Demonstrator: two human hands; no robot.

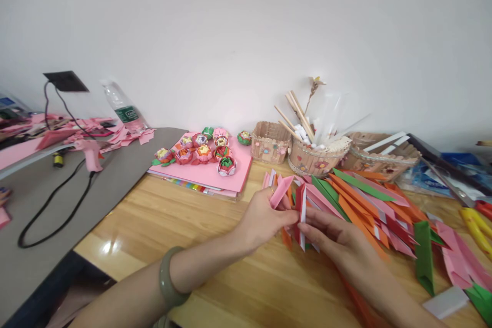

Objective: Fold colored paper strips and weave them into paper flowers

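- Left hand's grip (pixel 265 218) is closed, thumb and fingers pinching a red strip (pixel 298 210) of folded paper, with a pink strip (pixel 282 191) also caught in the fingers.
- Right hand's grip (pixel 338 236) is nearly closed, thumb and fingertips at the strip's white edge.
- The red strip stands roughly upright between both hands, over the table (pixel 219 271).
- A pile (pixel 357 202) of folded strips, orange, pink, green and red, spreads behind and right of the hands; a green strip (pixel 424 256) lies at its right.
- Yellow-handled scissors (pixel 474 225) are at the far right.
- Three baskets stand in a row behind the pile: left (pixel 271 146), middle (pixel 317 160) with sticks (pixel 300 113), right (pixel 378 156).
- Paper flowers (pixel 203 152) sit on pink paper (pixel 202 178), left of the baskets.
- On the grey surface (pixel 130 189) farther left are a pink glue gun (pixel 91 155), a bottle (pixel 126 111) and pink scraps (pixel 115 139).
- A bracelet (pixel 165 274) circles the left wrist.
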